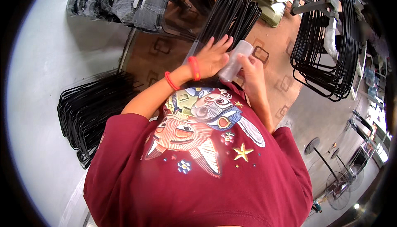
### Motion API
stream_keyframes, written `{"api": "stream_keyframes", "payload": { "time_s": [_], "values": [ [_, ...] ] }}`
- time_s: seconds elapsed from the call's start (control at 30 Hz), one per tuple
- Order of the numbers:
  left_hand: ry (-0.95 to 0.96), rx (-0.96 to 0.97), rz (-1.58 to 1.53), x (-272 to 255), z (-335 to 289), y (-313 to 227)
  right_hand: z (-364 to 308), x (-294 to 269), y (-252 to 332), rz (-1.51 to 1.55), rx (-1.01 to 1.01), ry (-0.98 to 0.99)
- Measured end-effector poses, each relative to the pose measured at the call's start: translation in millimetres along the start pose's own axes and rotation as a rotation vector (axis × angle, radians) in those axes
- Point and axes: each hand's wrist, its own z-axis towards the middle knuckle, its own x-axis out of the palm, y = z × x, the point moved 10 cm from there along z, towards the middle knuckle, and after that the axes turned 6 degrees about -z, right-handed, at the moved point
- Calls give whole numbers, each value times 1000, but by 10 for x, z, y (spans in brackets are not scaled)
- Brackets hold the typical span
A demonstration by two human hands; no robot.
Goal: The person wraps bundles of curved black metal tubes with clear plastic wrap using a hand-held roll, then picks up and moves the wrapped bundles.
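A roll of clear stretch film (235, 64) is gripped in my right hand (253, 71), thumb lying along its side. My left hand (210, 61), fingers stretched out and apart, lies at the near end of a bundle of black tubular metal frames (231, 17), close beside the roll. A thin sheet of clear film (190, 53) shows along the left side of that bundle, next to my left hand. How far the film wraps round the frames is hidden by my hands.
Film-wrapped black frames (142, 6) stand at the upper left. Another stack of bare black frames (91, 107) is on the floor at left. More frames (324, 45) hang from a metal rack (316, 6) at right. Pedestal fans (337, 190) stand farther right.
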Motion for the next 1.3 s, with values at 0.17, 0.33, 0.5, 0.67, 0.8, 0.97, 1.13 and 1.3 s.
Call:
{"api": "stream_keyframes", "payload": {
  "time_s": [0.17,0.33,0.5,0.67,0.8,0.97,1.13,1.3],
  "values": [
    [-82,-360,-697,-269,-27,129,144,102,225,-495,-231,16],
    [-428,-465,-205,-1120,-103,497,593,-339,-178,-514,-239,-283],
    [-460,-502,185,-1245,-167,1178,1052,-138,-1166,-18,145,-70],
    [-288,-388,-240,-728,-17,1492,1078,332,-1095,199,167,121],
    [-243,-257,-720,-366,174,1572,1125,797,-1142,659,130,545],
    [-122,-490,-1461,55,138,1382,1082,946,-1185,758,203,567],
    [-144,-622,-1283,16,185,1494,1062,437,-1181,472,211,224],
    [-556,277,32,-1079,587,-116,906,-554,-1284,499,287,31]
  ]
}}
